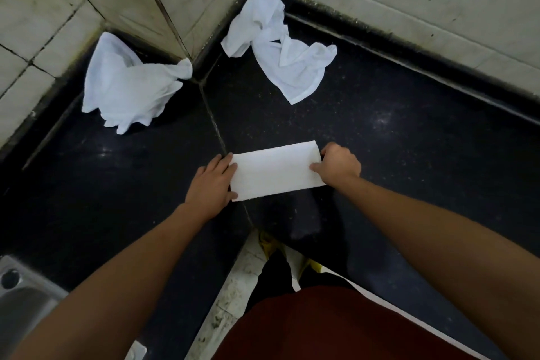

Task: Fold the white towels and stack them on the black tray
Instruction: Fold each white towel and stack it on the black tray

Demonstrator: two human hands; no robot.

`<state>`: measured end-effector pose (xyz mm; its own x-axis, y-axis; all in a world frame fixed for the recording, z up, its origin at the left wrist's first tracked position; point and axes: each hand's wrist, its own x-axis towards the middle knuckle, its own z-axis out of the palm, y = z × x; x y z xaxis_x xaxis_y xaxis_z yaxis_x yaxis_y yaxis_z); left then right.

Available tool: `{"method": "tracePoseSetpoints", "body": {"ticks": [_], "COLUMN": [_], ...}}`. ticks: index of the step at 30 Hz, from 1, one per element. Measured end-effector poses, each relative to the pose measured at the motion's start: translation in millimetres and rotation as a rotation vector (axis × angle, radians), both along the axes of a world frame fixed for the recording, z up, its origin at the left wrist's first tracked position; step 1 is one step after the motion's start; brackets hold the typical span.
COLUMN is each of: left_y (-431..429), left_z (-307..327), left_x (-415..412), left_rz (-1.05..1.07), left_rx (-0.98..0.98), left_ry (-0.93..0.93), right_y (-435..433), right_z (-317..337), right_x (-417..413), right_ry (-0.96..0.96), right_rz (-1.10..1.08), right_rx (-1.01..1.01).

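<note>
head cam | wide-angle | faces forward, steeply down | close above black counter (pixel 380 155) | folded towel (pixel 274 172) centred

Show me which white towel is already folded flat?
The towel between the left hand and right hand: a neat rectangle. The far left towel and far right towel lie crumpled.

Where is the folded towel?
Centre of the head view, on the black stone counter, the folded white cloth towel sits between left hand and right hand.
</note>
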<state>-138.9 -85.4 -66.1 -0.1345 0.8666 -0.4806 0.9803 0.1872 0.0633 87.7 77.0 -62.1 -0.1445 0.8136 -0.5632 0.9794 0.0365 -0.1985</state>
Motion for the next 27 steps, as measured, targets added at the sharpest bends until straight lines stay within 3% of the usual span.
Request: {"method": "tracePoseSetpoints", "body": {"ticks": [7, 13, 18, 27], "left_y": [2.3, -7.0, -27.8, -73.1], "left_z": [-3.2, -0.2, 4.5, 6.1], "left_x": [-6.0, -13.0, -29.7, -45.4], "left_rz": [0.035, 0.158, 0.281, 0.411], "left_rx": [-0.011, 0.132, 0.182, 0.167], "left_ry": [-0.030, -0.109, -0.107, -0.136], "right_y": [9.1, 0.6, -30.1, -73.2], "right_z": [5.1, 33.6, 35.1, -1.3], "right_x": [-5.4, -25.2, -78.7, -141.2], "right_ry": [0.329, 0.351, 0.380, 0.191], "right_rz": [-0.441, -0.126, 0.064, 0.278], "right_rx": [-0.285, -0.124, -0.177, -0.185]}}
